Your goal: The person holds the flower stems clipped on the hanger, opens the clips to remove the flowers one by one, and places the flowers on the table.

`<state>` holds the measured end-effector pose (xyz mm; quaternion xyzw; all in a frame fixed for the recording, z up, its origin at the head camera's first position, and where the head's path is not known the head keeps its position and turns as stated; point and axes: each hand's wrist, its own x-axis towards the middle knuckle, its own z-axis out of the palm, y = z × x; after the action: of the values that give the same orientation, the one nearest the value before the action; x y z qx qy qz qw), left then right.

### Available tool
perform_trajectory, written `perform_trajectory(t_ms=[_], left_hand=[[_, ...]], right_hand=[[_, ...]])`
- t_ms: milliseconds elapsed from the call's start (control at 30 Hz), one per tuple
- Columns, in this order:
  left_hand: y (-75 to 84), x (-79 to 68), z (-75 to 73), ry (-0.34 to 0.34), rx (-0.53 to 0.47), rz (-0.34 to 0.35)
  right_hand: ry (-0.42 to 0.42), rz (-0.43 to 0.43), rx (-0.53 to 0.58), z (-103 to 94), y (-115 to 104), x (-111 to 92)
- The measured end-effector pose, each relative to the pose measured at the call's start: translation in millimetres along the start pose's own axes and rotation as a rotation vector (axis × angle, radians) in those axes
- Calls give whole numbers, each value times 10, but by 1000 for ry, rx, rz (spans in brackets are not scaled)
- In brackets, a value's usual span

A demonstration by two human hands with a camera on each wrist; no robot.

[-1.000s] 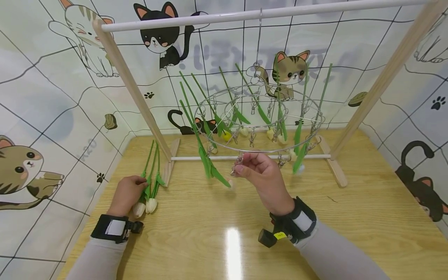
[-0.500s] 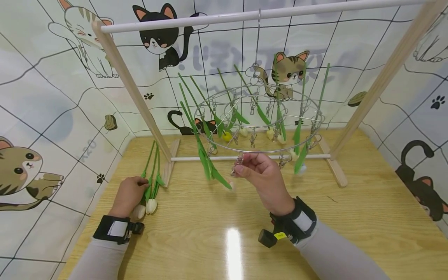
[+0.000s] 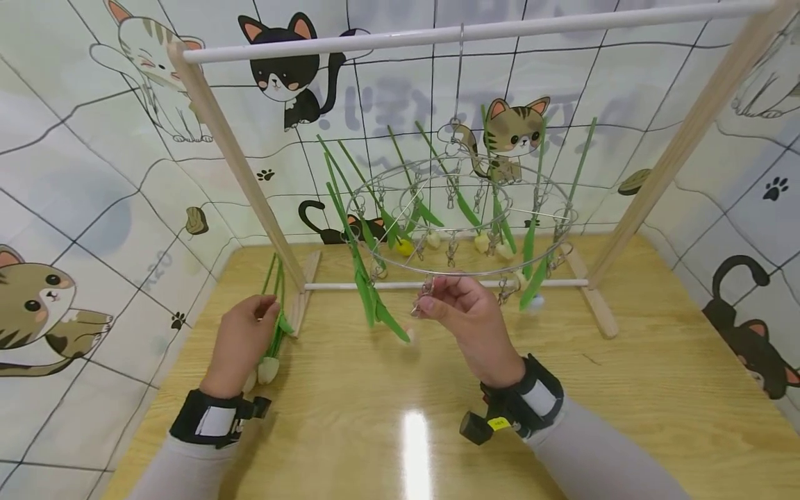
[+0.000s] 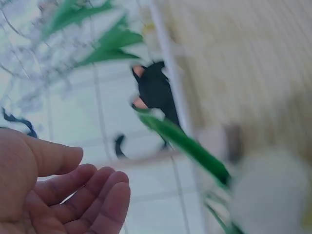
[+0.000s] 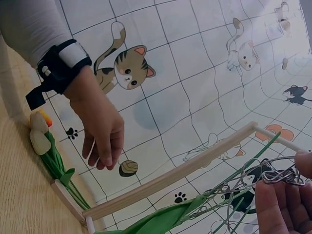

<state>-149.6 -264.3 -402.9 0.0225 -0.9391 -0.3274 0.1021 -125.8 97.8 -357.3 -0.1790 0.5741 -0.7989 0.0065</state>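
Observation:
My left hand (image 3: 244, 340) is in the air beside the white tulips (image 3: 269, 370) that lie at the table's left. In the left wrist view its fingers (image 4: 114, 202) are loosely bent with nothing between them, and a blurred white tulip (image 4: 270, 195) is near the camera. My right hand (image 3: 469, 323) pinches a metal clip (image 5: 282, 176) between thumb and fingers, below the front of the round wire hanger (image 3: 459, 271). Several tulips hang head down from the hanger's other clips, among them a yellow one (image 3: 405, 247).
A wooden stand with a white top rod (image 3: 375, 43) carries the hanger by a hook (image 3: 459, 76). Its feet (image 3: 603, 312) rest on the wooden table (image 3: 350, 430). Cat-patterned sheeting (image 3: 387, 90) encloses the back and sides. An orange patch (image 5: 46, 118) shows beside the lying tulips.
My left hand has lifted off the lying tulips and moved slightly up and to the right. The right hand keeps its pinch on the clip at almost the same spot.

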Motion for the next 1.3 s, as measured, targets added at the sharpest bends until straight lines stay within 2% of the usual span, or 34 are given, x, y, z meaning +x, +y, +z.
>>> perform_trajectory(t_ms=[200, 300, 467, 667, 733, 900, 1067, 1300], left_hand=[[438, -89, 83, 32, -81, 98], [618, -121, 165, 23, -160, 161], [809, -135, 323, -89, -331, 205], [915, -106, 501, -277, -594, 148], [939, -105, 550, -316, -651, 122], [959, -124, 649, -394, -758, 109], [937, -137, 725, -402, -802, 99], [965, -126, 803, -387, -865, 122]], right_hand=[[1, 8, -10, 7, -9, -10], [6, 12, -16, 4, -18, -19], [-1, 6, -17, 4, -20, -26], [4, 12, -27, 4, -21, -38], [8, 20, -31, 4, -20, -41], [13, 36, -28, 8, -5, -53], [0, 31, -24, 26, 11, -51], [-9, 16, -39, 21, -2, -41]])
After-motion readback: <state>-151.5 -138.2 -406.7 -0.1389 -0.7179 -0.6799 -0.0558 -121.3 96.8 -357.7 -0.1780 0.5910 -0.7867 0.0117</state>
